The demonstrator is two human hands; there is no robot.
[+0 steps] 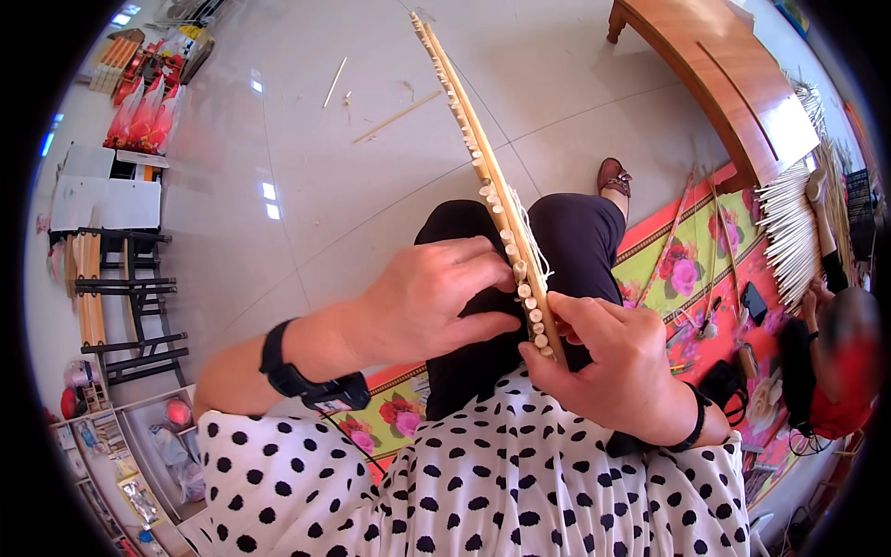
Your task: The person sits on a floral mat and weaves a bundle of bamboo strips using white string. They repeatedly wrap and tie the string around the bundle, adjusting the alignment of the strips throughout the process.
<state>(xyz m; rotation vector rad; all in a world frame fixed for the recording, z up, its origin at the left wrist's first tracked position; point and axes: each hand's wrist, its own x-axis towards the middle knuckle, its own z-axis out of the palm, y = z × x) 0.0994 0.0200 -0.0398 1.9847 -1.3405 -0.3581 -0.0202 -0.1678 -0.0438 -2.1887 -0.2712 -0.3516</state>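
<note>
A long, narrow bamboo strip (pixel 491 169) slants from my lap out over the floor. Short, pale, round-cut stalk ends stick out in a row along its left side. Loose white string (pixel 530 232) hangs along its right side. My right hand (pixel 608 357) grips the strip's near end, thumb on top near the last stalk ends and fingers on its right side. On the other side, my left hand (pixel 436 292) is open, its thumb and bent fingers apart. Its fingertips are at the row of stalk ends; whether they touch is hard to see.
Loose stalks (pixel 397 117) lie on the tiled floor ahead. At the right are a wooden bench (pixel 719 65), a flowered mat (pixel 682 269) and a bundle of pale stalks (pixel 789 232). A person in red (pixel 849 371) sits beyond. Black folding stools (pixel 135 297) stand left.
</note>
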